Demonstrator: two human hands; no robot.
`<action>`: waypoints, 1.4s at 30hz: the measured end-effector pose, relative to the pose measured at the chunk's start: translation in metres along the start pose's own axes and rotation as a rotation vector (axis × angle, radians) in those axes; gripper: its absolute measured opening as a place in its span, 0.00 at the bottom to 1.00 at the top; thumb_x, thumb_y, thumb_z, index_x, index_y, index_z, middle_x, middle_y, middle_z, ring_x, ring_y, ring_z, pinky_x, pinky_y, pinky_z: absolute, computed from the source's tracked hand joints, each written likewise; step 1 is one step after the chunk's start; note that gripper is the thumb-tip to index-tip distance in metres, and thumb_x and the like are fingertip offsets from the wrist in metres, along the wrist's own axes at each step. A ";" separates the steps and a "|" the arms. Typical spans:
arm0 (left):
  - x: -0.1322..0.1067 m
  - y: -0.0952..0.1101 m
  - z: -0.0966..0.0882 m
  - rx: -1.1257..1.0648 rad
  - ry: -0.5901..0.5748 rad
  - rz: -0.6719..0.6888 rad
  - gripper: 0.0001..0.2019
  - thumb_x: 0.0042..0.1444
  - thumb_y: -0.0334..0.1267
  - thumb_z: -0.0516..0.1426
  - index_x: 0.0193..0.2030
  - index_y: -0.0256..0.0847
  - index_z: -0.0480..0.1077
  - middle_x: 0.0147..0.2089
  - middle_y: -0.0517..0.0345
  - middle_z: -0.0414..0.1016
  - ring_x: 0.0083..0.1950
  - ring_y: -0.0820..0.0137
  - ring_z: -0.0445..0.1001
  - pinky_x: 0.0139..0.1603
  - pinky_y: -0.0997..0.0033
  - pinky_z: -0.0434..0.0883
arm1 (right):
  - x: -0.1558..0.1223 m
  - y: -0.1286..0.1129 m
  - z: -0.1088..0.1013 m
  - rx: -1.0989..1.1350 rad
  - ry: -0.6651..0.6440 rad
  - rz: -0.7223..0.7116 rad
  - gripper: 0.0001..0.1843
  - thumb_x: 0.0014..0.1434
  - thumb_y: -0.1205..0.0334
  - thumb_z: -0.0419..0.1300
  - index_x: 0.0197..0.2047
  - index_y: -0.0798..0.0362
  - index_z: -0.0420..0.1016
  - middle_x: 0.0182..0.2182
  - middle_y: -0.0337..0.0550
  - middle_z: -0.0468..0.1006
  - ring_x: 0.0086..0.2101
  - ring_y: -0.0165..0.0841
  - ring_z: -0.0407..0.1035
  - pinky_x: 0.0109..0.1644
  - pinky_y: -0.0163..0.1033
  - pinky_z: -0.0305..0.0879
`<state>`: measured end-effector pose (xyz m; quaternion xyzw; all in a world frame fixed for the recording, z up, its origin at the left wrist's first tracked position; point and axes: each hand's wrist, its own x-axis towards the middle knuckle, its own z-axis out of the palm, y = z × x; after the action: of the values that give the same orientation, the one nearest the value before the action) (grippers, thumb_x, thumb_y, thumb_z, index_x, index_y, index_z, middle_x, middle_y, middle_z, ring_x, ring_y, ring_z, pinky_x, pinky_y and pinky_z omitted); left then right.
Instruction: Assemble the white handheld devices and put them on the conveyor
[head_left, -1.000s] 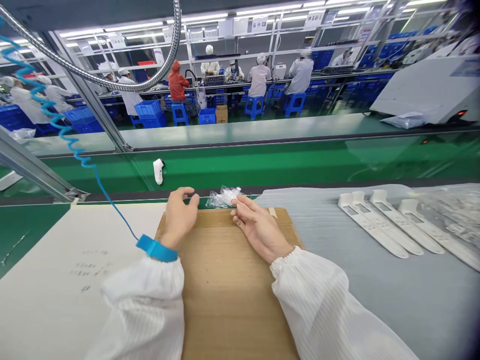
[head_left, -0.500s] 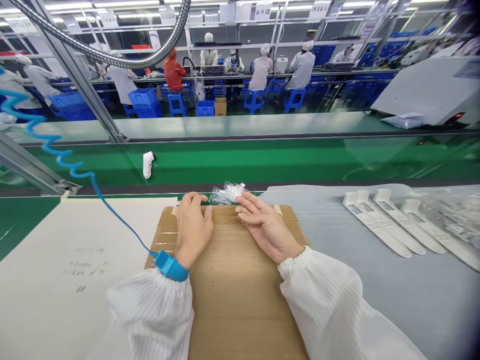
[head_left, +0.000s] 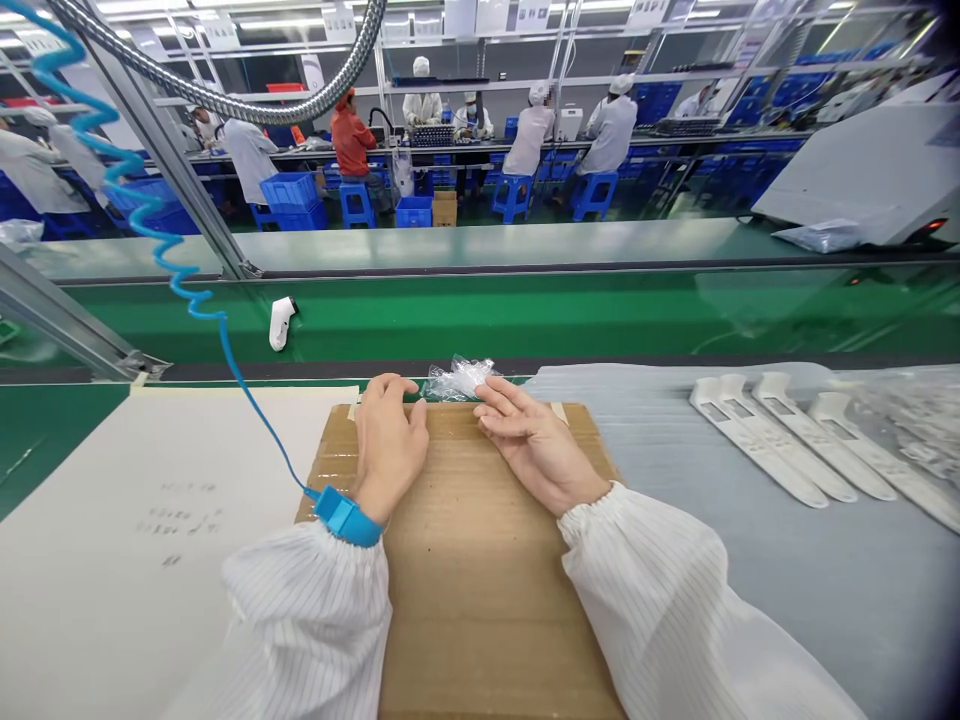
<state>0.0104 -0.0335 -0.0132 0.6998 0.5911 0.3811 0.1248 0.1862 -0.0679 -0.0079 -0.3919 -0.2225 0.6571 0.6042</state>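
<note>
A crumpled clear plastic bag (head_left: 456, 381) lies at the far edge of a flattened cardboard sheet (head_left: 487, 610), between my two hands. My left hand (head_left: 388, 445) rests on the cardboard with loosely curled fingers, holding nothing, its fingertips just left of the bag. My right hand (head_left: 534, 447) lies open on the cardboard, its fingertips at the bag's lower right edge. A blue antistatic wrist strap (head_left: 346, 517) circles my left wrist, and its coiled blue cord (head_left: 225, 340) rises to the upper left.
Several long white plastic parts (head_left: 765, 440) lie on a grey foam sheet (head_left: 750, 620) to the right. A white paper sheet (head_left: 150, 500) is on the left. Beyond lie a green conveyor belt (head_left: 525, 320) with a white handheld scanner (head_left: 280, 323), and co-workers at a far line.
My left hand has shifted right, further onto the cardboard. The view has turned slightly, so the scanner sits further left. The bag stays between my hands.
</note>
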 end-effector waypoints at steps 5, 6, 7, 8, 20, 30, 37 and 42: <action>0.001 -0.002 0.001 0.005 0.010 0.001 0.07 0.58 0.30 0.56 0.43 0.37 0.70 0.50 0.46 0.71 0.56 0.57 0.70 0.60 0.52 0.67 | -0.001 -0.001 0.001 -0.016 0.013 0.017 0.26 0.41 0.77 0.70 0.44 0.49 0.79 0.49 0.39 0.79 0.40 0.27 0.73 0.50 0.33 0.70; 0.001 -0.002 0.002 0.007 0.005 0.002 0.07 0.58 0.30 0.56 0.43 0.37 0.71 0.50 0.46 0.71 0.55 0.57 0.70 0.60 0.52 0.67 | -0.001 -0.001 0.001 -0.018 0.014 0.018 0.26 0.41 0.77 0.70 0.44 0.49 0.79 0.49 0.39 0.79 0.40 0.27 0.73 0.50 0.33 0.70; 0.001 -0.002 0.002 0.009 0.000 0.002 0.07 0.58 0.30 0.56 0.43 0.37 0.71 0.50 0.46 0.71 0.55 0.57 0.70 0.60 0.52 0.67 | -0.001 -0.002 0.001 -0.022 0.012 0.019 0.26 0.41 0.77 0.70 0.44 0.49 0.79 0.50 0.39 0.79 0.40 0.27 0.73 0.50 0.32 0.70; 0.000 -0.001 0.002 0.010 -0.005 0.001 0.07 0.58 0.30 0.56 0.43 0.37 0.71 0.50 0.46 0.71 0.55 0.57 0.70 0.60 0.52 0.67 | -0.002 -0.002 0.001 -0.025 0.009 0.020 0.26 0.41 0.77 0.70 0.45 0.48 0.79 0.50 0.39 0.79 0.40 0.27 0.73 0.50 0.32 0.70; -0.001 0.006 -0.002 0.009 0.003 -0.024 0.07 0.58 0.27 0.54 0.32 0.41 0.60 0.41 0.52 0.68 0.46 0.60 0.69 0.49 0.57 0.66 | -0.001 -0.002 0.002 -0.022 0.030 0.025 0.27 0.39 0.75 0.72 0.44 0.49 0.79 0.49 0.39 0.79 0.40 0.27 0.73 0.52 0.33 0.70; -0.001 0.002 0.001 -0.019 -0.018 -0.025 0.09 0.59 0.23 0.50 0.38 0.40 0.66 0.47 0.48 0.70 0.53 0.59 0.68 0.57 0.54 0.65 | 0.001 0.002 -0.005 -0.068 -0.028 0.012 0.28 0.42 0.73 0.74 0.47 0.46 0.79 0.52 0.39 0.78 0.43 0.26 0.73 0.54 0.31 0.70; -0.001 0.002 0.002 -0.025 -0.011 -0.014 0.07 0.58 0.24 0.53 0.36 0.40 0.65 0.49 0.48 0.70 0.55 0.58 0.69 0.59 0.53 0.65 | -0.002 -0.001 0.000 -0.075 0.027 0.029 0.28 0.41 0.71 0.75 0.47 0.48 0.78 0.52 0.40 0.78 0.45 0.28 0.73 0.56 0.31 0.69; -0.001 0.003 0.002 -0.018 -0.016 -0.018 0.07 0.59 0.24 0.52 0.38 0.39 0.67 0.49 0.47 0.70 0.56 0.58 0.69 0.59 0.52 0.65 | -0.002 0.000 -0.001 -0.080 0.016 0.036 0.26 0.43 0.69 0.75 0.47 0.47 0.78 0.52 0.40 0.78 0.49 0.30 0.72 0.61 0.34 0.66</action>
<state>0.0138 -0.0349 -0.0136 0.6965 0.5930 0.3794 0.1393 0.1868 -0.0695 -0.0078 -0.4249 -0.2364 0.6553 0.5780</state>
